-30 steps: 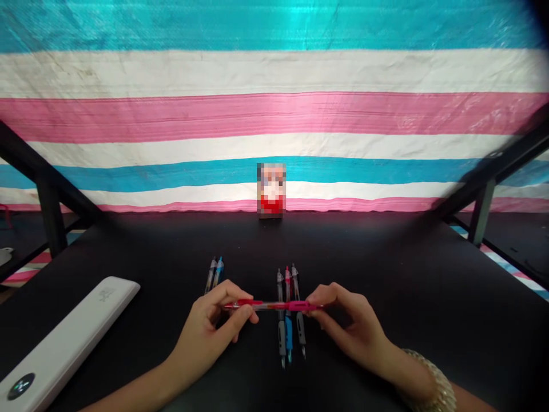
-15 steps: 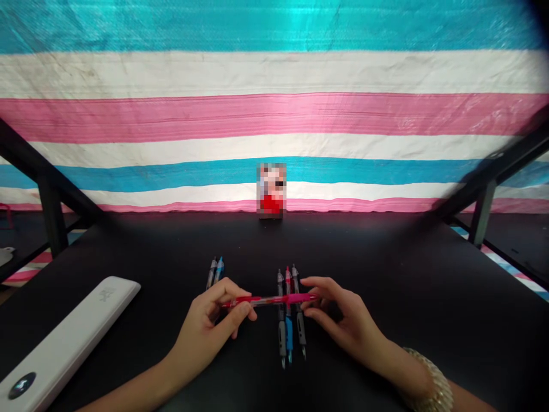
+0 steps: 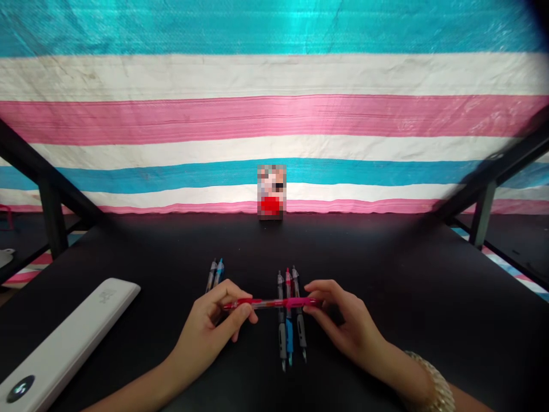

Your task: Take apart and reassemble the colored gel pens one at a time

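Observation:
A red pen with a clear barrel and a pink grip lies crosswise between my hands, above the table. My left hand pinches its red end between thumb and fingers. At the pink grip end, my right hand closes its thumb and forefinger on the tip. Beneath the red pen, three pens lie side by side: one with a grey grip, one with a blue grip and another grey-gripped pen. Two more pens, one dark and one blue-tipped, are partly hidden behind my left hand.
A long white power bank lies on the left of the black table. At the back edge stands a small blurred object, before a striped tarp. Black metal bars flank the table.
My right thumb and forefinger have closed in on the pink grip end of the red pen. My left hand keeps its hold, and the pens on the table lie as before.

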